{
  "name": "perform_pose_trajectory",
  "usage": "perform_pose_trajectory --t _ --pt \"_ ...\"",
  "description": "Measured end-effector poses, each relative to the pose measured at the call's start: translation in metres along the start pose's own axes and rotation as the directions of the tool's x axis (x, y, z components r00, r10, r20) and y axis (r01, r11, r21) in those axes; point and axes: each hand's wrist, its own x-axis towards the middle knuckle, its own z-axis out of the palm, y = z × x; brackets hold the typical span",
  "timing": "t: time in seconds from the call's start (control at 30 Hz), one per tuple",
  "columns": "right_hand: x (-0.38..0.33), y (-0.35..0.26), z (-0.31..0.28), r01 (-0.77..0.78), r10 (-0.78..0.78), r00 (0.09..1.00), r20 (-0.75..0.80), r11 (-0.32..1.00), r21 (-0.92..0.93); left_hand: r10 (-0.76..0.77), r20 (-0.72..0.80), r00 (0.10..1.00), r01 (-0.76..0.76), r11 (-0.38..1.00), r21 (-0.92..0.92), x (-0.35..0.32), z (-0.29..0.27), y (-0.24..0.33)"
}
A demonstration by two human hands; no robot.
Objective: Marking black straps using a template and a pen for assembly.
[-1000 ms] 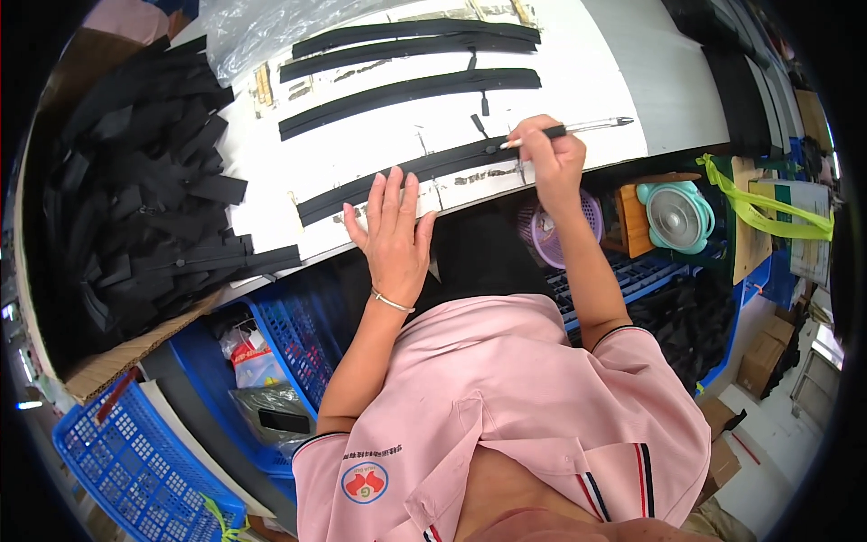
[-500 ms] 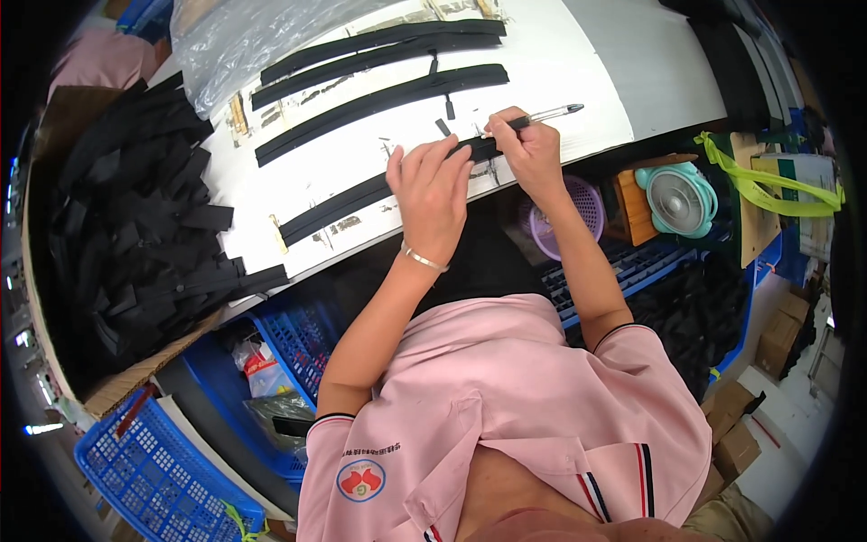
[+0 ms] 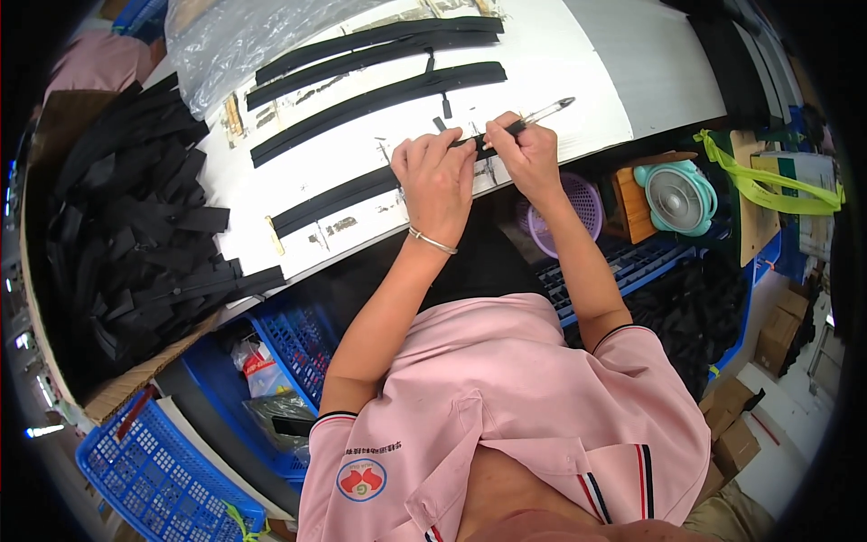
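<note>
A black zipper strip (image 3: 339, 199) lies slantwise along the front of the white work board (image 3: 578, 54). My left hand (image 3: 435, 181) rests over its right part, fingers bent and pressed together on it. Next to it my right hand (image 3: 526, 155) is closed round a pen (image 3: 542, 112) with a clear barrel; its dark end points up and right, the other end down at the strip near my left fingertips. Exactly what that end touches is hidden. Farther back lie more black zipper strips (image 3: 379, 108), with small pull tabs (image 3: 444, 106) hanging from them.
A cardboard box (image 3: 135, 379) heaped with black strips (image 3: 135, 235) stands at the left. Clear plastic sheeting (image 3: 235, 45) covers the back left. Below the table edge are blue baskets (image 3: 172, 470), a purple basket (image 3: 591, 212) and a turquoise fan (image 3: 677, 199).
My left hand has shifted slightly right along the strip and its fingers have drawn in. The pen has tilted a little more upright in my right hand.
</note>
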Motion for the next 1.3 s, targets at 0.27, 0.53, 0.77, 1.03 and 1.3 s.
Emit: perform_pose_trajectory --t 0.27,0.53,0.77,1.03,1.3 --pt "0.001 0.005 -0.002 0.167 -0.155 0.984 0.085 0.974 -0.154 0.007 -0.032 0.999 -0.007 1.0 0.008 0.0 0.001 -0.001" --pt "-0.004 0.002 -0.008 -0.012 0.007 0.998 0.067 0.996 0.083 -0.046 0.025 0.999 0.044 0.996 0.078 -0.011 -0.024 0.007" --pt "-0.012 0.012 -0.004 0.047 -0.034 0.993 -0.114 0.992 0.116 -0.093 0.195 0.976 0.072 0.991 0.114 -0.017 -0.04 -0.022" --pt "-0.011 0.008 -0.001 0.025 -0.022 0.993 -0.113 0.999 0.026 -0.116 0.213 0.97 0.118 0.993 0.004 0.002 -0.086 -0.055" --pt "-0.007 0.005 0.0 0.019 -0.013 0.994 -0.109 0.998 0.059 -0.284 0.138 0.949 0.159 0.808 0.568 -0.113 -0.225 -0.094"
